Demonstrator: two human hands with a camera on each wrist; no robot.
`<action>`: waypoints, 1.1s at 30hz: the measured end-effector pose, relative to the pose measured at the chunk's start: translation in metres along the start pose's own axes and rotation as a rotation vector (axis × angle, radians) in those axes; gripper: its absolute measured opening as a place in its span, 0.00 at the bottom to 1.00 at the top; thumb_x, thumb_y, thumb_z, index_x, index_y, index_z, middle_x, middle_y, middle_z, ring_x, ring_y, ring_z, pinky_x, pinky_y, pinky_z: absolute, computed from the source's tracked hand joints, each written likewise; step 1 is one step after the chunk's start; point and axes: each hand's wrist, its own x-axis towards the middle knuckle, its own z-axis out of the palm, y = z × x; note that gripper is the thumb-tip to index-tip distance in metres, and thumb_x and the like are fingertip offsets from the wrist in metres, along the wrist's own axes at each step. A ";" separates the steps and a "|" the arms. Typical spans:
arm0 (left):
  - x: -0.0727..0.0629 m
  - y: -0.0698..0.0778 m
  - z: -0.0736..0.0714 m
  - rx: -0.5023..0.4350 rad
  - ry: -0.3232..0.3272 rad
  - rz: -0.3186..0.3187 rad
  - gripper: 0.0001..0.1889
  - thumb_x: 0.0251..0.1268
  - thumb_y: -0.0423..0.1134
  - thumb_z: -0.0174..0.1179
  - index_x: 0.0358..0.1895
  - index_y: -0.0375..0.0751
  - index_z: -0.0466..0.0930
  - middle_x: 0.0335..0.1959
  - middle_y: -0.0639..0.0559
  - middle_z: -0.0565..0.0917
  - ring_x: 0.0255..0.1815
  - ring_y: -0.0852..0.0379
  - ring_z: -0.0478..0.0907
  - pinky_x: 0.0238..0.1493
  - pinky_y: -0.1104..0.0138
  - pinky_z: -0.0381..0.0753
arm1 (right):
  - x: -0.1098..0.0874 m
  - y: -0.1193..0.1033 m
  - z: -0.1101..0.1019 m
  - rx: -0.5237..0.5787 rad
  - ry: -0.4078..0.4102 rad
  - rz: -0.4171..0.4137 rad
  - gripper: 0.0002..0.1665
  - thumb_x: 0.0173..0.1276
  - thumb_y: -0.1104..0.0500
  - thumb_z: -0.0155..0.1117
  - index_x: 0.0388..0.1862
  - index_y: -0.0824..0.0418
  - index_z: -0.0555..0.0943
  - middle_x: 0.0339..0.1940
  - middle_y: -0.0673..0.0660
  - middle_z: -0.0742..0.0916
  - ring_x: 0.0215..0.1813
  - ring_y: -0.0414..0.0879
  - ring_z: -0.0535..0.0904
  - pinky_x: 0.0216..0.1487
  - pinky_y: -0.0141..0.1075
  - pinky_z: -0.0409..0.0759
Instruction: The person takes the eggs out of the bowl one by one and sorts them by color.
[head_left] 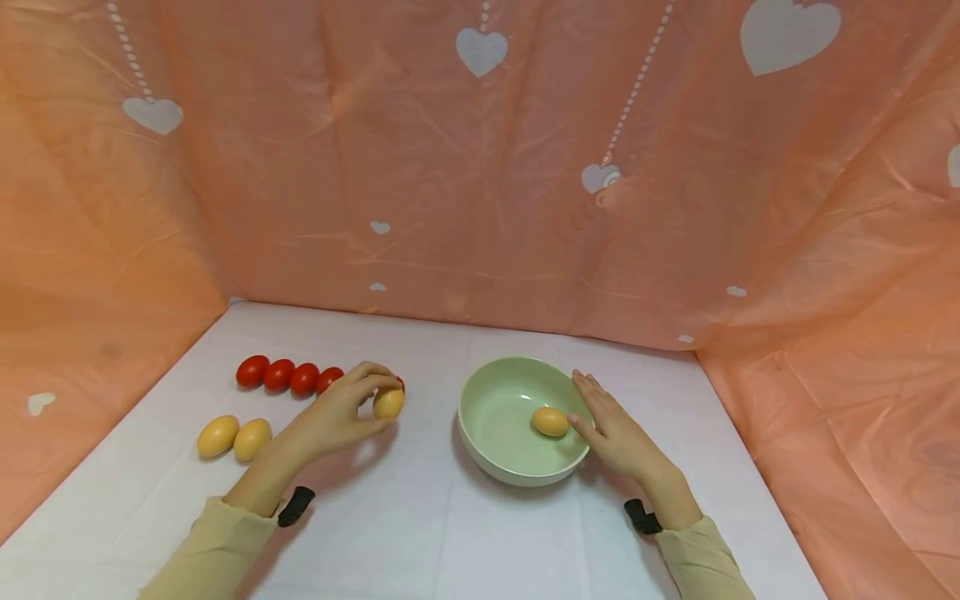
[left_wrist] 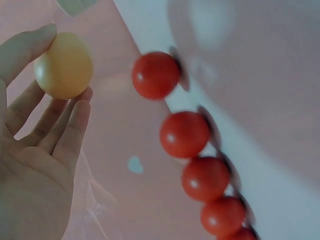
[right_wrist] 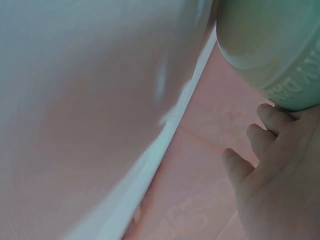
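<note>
My left hand [head_left: 345,410] pinches a smooth yellow egg-shaped piece [head_left: 388,403] between thumb and fingers, raised above the white tabletop. In the left wrist view that yellow piece [left_wrist: 64,66] sits at the fingertips. Past the hand runs a row of several glossy red egg-shaped pieces [head_left: 303,379], partly covered by it. A light green bowl [head_left: 480,458] stands right of centre with one yellow piece [head_left: 551,422] inside. My right hand [head_left: 618,433] holds the bowl's right side, thumb over the rim and fingers along the outer wall. The right wrist view shows those fingers [right_wrist: 262,137] beside the bowl [right_wrist: 280,55].
Two more yellow pieces [head_left: 234,438] lie together at the left, in front of the red row. A white cloth covers the table [head_left: 390,533]. Pinkish-orange fabric [head_left: 480,208] with white hearts hangs around the back and both sides.
</note>
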 end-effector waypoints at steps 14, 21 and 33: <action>-0.036 -0.020 -0.024 0.123 -0.049 -0.065 0.25 0.57 0.33 0.77 0.59 0.43 0.82 0.55 0.54 0.81 0.55 0.51 0.80 0.59 0.48 0.82 | -0.004 0.000 -0.001 0.012 0.005 0.003 0.42 0.83 0.47 0.54 0.84 0.66 0.54 0.84 0.66 0.61 0.83 0.67 0.53 0.79 0.65 0.52; -0.051 -0.028 -0.038 0.207 -0.063 -0.071 0.24 0.56 0.35 0.77 0.57 0.43 0.83 0.56 0.51 0.83 0.57 0.45 0.80 0.60 0.45 0.80 | -0.003 -0.001 -0.001 0.014 0.008 0.001 0.42 0.83 0.47 0.54 0.84 0.66 0.55 0.84 0.66 0.61 0.83 0.67 0.53 0.79 0.64 0.53; -0.072 -0.047 -0.057 0.312 -0.090 -0.082 0.22 0.47 0.40 0.82 0.48 0.52 0.86 0.46 0.61 0.84 0.49 0.54 0.80 0.50 0.50 0.84 | -0.001 -0.002 -0.001 0.016 0.008 -0.009 0.42 0.83 0.48 0.55 0.84 0.67 0.55 0.84 0.66 0.61 0.83 0.67 0.53 0.79 0.65 0.52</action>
